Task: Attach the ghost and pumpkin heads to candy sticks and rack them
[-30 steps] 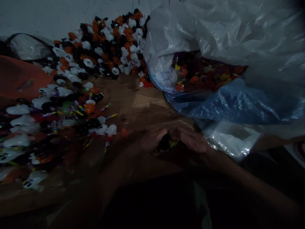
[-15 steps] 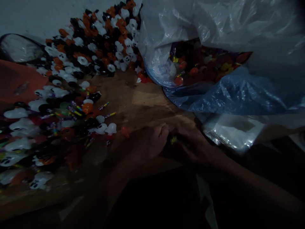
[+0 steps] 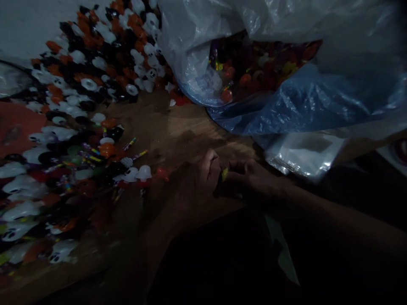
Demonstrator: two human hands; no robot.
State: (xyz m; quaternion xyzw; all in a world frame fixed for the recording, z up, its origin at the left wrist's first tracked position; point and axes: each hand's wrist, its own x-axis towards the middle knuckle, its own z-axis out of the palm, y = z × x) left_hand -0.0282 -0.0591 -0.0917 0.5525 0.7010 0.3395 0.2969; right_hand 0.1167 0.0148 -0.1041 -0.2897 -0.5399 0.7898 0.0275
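- Worktop (image 3: 178, 127), brown, dimly lit, running beneath both hands.
- Left hand (image 3: 207, 173): fingers curled inward; too dark to tell whether anything is enclosed.
- Right hand (image 3: 246, 174): fingers bent, tips at the yellow piece; firmness of grip cannot be told.
- Yellow piece (image 3: 224, 174), small, between the two hands, near the worktop's front edge.
- Red-orange piece (image 3: 163, 174), single, left of the left hand.
- Loose heap (image 3: 23, 186), left: white ghost figures, black and orange pieces, striped sticks.
- Large pile (image 3: 104, 63), behind: white, orange and black figures.
- Plastic bag (image 3: 302, 106), translucent and blue, mouth showing mixed coloured pieces.
- Clear packets (image 3: 305, 152), shiny, flat, just below the bag.
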